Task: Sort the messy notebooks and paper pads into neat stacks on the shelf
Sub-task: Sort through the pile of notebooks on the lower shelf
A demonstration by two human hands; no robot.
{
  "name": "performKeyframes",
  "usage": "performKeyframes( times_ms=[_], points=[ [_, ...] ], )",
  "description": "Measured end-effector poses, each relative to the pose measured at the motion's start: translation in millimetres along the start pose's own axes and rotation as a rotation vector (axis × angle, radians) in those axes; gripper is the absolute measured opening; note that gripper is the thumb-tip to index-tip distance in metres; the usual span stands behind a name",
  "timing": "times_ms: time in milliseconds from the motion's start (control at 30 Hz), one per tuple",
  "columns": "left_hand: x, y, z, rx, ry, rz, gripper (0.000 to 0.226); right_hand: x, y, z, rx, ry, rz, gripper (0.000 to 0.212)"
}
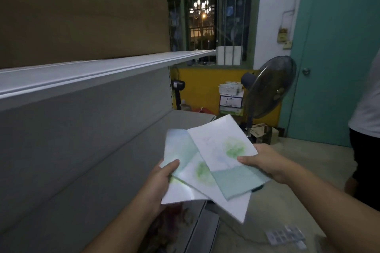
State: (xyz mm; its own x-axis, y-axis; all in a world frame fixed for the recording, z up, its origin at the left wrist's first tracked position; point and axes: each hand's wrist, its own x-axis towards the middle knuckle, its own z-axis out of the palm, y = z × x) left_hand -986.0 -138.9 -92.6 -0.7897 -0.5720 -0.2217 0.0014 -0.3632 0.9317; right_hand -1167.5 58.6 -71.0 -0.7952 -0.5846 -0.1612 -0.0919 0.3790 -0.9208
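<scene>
Large brown cardboard box point(82, 16) on the white upper metal shelf point(102, 68), contents hidden, thin white-and-green notebooks point(207, 170) fanned out in front of the grey lower shelf point(123, 160), left hand point(162, 178) pinching their left edge, right hand point(265, 162) gripping the top one's right edge

dim room, night outside; barred window point(205, 16) with green frame at the rear, lamps lit beyond it; white wall point(275, 6) to its right carrying a small switch box point(282, 36); teal door point(339, 47) closed, round knob point(306, 71) at its left edge; yellow panel point(201, 88) under the window; pedestal fan point(269, 88) standing before it, beside stacked cartons point(231, 98); pale concrete floor point(320, 150); grey metal shelf point(102, 70) along the left, large brown carton point(82, 12) on its upper board
</scene>
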Motion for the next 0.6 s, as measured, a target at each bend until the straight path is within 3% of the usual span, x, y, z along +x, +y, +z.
performKeyframes(
  times_ms=[100,167,333,467,600],
  points=[
    [36,-7,24,-0.133,0.161,0.052,0.034,29,19,-13,0.258,0.120,0.071,0.009],
    [54,-11,44,-0.201,0.214,0.100,0.033,49,29,-14,0.423,0.093,0.107,0.013],
    [93,-16,73,-0.168,0.239,0.114,0.034,98,40,-20,0.451,0.052,0.087,0.021],
    [138,-8,52,-0.135,0.104,-0.155,0.071,148,20,-70,0.322,-0.033,-0.025,0.029],
    [188,19,52,-0.211,-0.150,-0.206,0.058,201,-19,-100,0.112,-0.236,-0.070,0.032]
  ],
)
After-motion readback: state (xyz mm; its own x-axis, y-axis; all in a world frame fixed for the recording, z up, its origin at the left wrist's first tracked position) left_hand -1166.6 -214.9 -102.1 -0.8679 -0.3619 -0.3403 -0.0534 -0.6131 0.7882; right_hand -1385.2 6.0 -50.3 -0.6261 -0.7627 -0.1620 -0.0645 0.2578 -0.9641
